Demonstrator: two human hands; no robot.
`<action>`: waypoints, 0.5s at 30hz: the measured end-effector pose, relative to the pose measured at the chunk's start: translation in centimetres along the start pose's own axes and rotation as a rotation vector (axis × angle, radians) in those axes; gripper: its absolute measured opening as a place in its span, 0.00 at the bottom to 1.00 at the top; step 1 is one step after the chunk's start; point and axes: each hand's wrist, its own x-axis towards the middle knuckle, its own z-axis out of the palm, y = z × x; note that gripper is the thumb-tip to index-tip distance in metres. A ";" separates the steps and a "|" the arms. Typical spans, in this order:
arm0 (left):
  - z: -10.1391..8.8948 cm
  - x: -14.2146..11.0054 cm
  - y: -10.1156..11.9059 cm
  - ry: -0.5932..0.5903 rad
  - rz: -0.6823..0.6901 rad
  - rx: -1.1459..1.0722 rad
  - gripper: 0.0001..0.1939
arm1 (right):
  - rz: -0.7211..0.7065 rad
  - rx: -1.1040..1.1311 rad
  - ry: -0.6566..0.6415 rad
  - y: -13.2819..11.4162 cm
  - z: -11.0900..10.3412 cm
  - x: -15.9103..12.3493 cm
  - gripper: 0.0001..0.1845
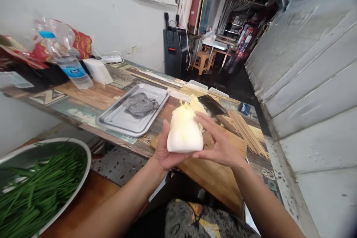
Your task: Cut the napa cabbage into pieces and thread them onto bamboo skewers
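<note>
A piece of napa cabbage (185,130), white at the thick end and yellow at the leafy end, is held up above the cutting board (220,174). My left hand (164,152) supports it from below and from the left, with the thumb up along its side. On the right side, my right hand (217,141) has its fingers curved round it. More yellow cabbage leaves (198,104) show just behind the held piece, partly hidden by it. A dark cleaver blade (212,105) lies beyond the board, and a bundle of wooden skewers (248,134) is to its right.
A metal tray (107,121) with a crumpled grey cloth (141,105) stands left of the board. Farther left are a water bottle (74,70) and tissues (97,70). A steel bowl (88,156) of green chives (41,193) sits at lower left. A blue box (244,108) lies at right.
</note>
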 end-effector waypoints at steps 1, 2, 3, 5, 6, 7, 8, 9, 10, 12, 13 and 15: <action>0.1 0.1 -0.2 -0.001 -0.003 0.004 0.34 | -0.016 -0.010 0.020 -0.1 -0.1 0.0 0.46; 0.2 0.1 -0.3 0.001 -0.006 0.015 0.35 | -0.030 -0.012 0.035 -0.2 -0.3 0.0 0.45; 0.3 0.2 -0.5 0.008 -0.007 0.029 0.36 | -0.041 -0.011 0.050 -0.3 -0.6 0.1 0.45; 0.7 0.4 -0.6 0.044 -0.008 0.066 0.34 | -0.061 -0.014 0.094 -0.4 -1.0 0.1 0.43; 0.9 0.4 -0.7 0.066 -0.010 0.086 0.33 | -0.079 -0.025 0.125 -0.6 -1.2 0.0 0.42; 1.2 0.5 -0.6 0.084 -0.014 0.107 0.31 | -0.105 -0.043 0.156 -0.7 -1.4 0.0 0.40; 1.5 0.6 -0.6 0.093 -0.025 0.127 0.30 | -0.141 -0.070 0.183 -0.7 -1.4 -0.1 0.38; 1.8 0.7 -0.6 0.090 -0.043 0.142 0.29 | -0.181 -0.100 0.206 -0.8 -1.5 -0.2 0.36; 2.0 0.7 -0.5 0.073 -0.064 0.152 0.29 | -0.219 -0.129 0.217 -0.9 -1.5 -0.3 0.34; 2.4 0.8 -0.5 0.030 -0.089 0.154 0.31 | -0.274 -0.185 0.202 -0.9 -1.4 -0.5 0.34; 2.4 0.8 -0.5 0.015 -0.091 0.150 0.33 | -0.292 -0.214 0.186 -0.9 -1.3 -0.7 0.36; 2.3 0.8 -0.6 0.004 -0.082 0.139 0.36 | -0.322 -0.280 0.166 -0.9 -1.1 -0.8 0.38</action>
